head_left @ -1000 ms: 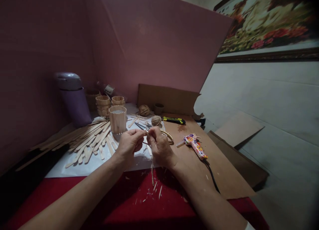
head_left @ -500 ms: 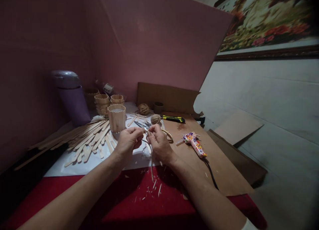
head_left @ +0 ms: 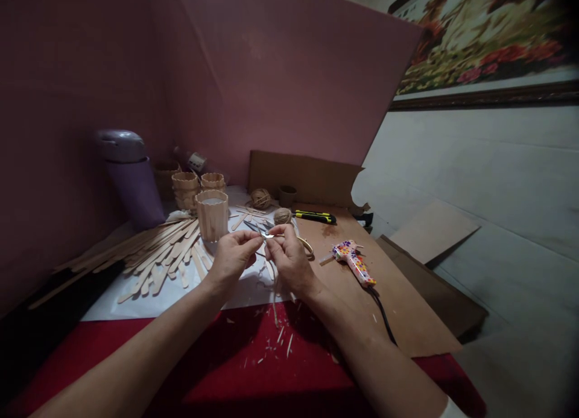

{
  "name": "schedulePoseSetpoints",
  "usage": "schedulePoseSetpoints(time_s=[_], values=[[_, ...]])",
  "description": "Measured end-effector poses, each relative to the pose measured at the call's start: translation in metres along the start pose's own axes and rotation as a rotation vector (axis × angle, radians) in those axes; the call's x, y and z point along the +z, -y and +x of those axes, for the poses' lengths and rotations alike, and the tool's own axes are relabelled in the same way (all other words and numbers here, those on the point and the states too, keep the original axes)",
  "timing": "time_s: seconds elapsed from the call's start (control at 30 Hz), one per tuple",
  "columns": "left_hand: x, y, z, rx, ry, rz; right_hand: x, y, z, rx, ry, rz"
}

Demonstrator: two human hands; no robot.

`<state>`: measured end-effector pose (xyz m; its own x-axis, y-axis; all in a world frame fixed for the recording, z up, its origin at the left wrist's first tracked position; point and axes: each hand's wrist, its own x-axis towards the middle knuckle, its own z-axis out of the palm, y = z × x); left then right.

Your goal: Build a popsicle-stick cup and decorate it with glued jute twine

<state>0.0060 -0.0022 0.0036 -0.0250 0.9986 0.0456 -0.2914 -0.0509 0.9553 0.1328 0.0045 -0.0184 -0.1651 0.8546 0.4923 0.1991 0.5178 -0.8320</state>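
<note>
My left hand [head_left: 233, 258] and my right hand [head_left: 289, 258] meet over the white sheet, thumbs and fingertips pinched close together. Between them they grip a piece of twine [head_left: 274, 285], whose loose end dangles below my right hand toward the red cloth. The exact spot where the fingertips pinch it is too small to make out. Just behind the fingers lie scissors [head_left: 257, 226], their gold handle [head_left: 306, 246] partly covered by my right hand. A ball of twine [head_left: 283, 216] sits beyond, and a cup of wooden sticks [head_left: 212, 216] stands to the left.
Loose wooden sticks [head_left: 167, 249] fan out at left beside a purple bottle [head_left: 136, 189]. On the right, a flowered glue gun [head_left: 355, 264] and a yellow-black utility knife [head_left: 315, 216] lie on cardboard [head_left: 407, 321]. Wood scraps dot the red cloth [head_left: 217, 370].
Both hands stay almost in place, with only a slight shift of the fingers. The hanging twine has moved a little.
</note>
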Motion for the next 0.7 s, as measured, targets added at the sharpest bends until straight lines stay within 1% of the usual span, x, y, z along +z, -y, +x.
schedulePoseSetpoints(time_s=[0.13, 0.27, 0.33, 0.4, 0.5, 0.7], values=[[-0.0014, 0.0000, 0.0021, 0.008, -0.041, -0.023, 0.0009, 0.0030, -0.0023, 0.017, -0.029, -0.097], [-0.0022, -0.0002, 0.0020, 0.012, -0.054, -0.025, 0.0008, 0.0032, -0.0044, 0.037, -0.068, -0.203], [-0.0025, 0.0008, 0.0018, 0.020, -0.067, -0.011, 0.0005, 0.0032, -0.0059, -0.011, -0.084, -0.294], [-0.0030, 0.0025, 0.0022, 0.048, -0.085, 0.018, -0.0001, 0.0034, -0.0075, -0.106, -0.091, -0.415], [-0.0038, 0.0049, 0.0036, 0.111, -0.098, 0.077, -0.0020, 0.0034, -0.0089, -0.231, -0.064, -0.578], [-0.0043, 0.0059, 0.0044, 0.164, -0.089, 0.140, -0.0061, 0.0048, -0.0080, -0.293, 0.038, -0.841]])
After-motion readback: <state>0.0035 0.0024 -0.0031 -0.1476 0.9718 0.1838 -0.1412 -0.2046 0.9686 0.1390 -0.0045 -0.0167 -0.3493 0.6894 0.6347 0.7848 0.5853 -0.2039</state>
